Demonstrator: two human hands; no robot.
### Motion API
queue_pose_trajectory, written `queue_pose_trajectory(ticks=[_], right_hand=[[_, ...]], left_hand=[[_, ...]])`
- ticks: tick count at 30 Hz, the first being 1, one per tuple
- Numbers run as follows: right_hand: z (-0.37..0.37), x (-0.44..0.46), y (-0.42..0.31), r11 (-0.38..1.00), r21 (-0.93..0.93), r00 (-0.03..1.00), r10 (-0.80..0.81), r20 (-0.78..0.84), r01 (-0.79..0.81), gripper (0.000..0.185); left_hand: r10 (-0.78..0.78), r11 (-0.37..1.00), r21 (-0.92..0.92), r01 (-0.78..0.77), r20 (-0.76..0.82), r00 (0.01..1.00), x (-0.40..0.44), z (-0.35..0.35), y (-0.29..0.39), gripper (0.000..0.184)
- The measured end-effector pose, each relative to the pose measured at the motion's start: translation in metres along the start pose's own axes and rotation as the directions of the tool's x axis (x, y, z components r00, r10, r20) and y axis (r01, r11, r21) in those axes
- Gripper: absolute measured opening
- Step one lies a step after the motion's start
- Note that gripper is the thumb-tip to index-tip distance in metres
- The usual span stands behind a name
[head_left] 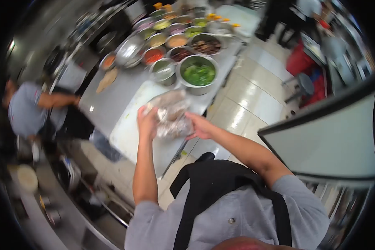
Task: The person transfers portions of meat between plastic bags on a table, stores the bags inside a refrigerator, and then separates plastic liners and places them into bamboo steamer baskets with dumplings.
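Both my hands hold a clear plastic bag [171, 114] with pale brownish contents, too blurred to name. My left hand [148, 121] grips its left side and my right hand [200, 126] its right side. Beneath the bag lies a white cutting board [129, 125] on the metal table [98, 93]. Just beyond the bag, near the table's right edge, stands a metal pot of green vegetables [199, 73], with a smaller metal container [163, 71] to its left.
Several bowls of food, one with orange-red contents [153, 56], crowd the table's far part. A person in a grey shirt [27, 106] stands at the left. A stool [302, 85] is on the right floor, near a large pale panel [325, 137].
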State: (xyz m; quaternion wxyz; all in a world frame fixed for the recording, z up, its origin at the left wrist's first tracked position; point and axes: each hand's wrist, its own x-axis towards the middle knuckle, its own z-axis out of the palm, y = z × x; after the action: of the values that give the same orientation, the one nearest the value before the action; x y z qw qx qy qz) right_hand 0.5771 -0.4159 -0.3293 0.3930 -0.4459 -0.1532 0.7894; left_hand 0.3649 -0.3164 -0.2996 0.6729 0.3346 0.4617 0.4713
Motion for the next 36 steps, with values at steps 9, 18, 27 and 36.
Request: queue_pose_trajectory(ticks=[9, 18, 27, 36], right_hand=[[-0.04, -0.081, 0.052, 0.933, 0.349, 0.923, -0.203, 0.328, 0.082, 0.069], [-0.08, -0.435, 0.141, 0.299, 0.417, 0.434, -0.857, -0.278, 0.858, 0.068], [0.013, -0.727, 0.141, 0.391, -0.599, -0.166, -0.726, -0.667, 0.698, 0.052], [0.055, -0.832, 0.168, 0.144, -0.844, -0.621, -0.615, -0.486, 0.517, 0.076]], left_hand=[[0.287, 0.836, 0.201, -0.511, 0.634, 0.718, -0.17, 0.168, 0.038, 0.025], [0.159, 0.985, -0.141, -0.098, 0.966, 0.206, -0.4, 0.332, 0.006, 0.026], [0.196, 0.942, -0.077, 0.325, 0.915, -0.353, -0.526, 0.433, -0.068, 0.099], [0.184, 0.639, 0.069, 0.766, 0.953, -0.24, -0.683, 0.496, -0.047, 0.073]])
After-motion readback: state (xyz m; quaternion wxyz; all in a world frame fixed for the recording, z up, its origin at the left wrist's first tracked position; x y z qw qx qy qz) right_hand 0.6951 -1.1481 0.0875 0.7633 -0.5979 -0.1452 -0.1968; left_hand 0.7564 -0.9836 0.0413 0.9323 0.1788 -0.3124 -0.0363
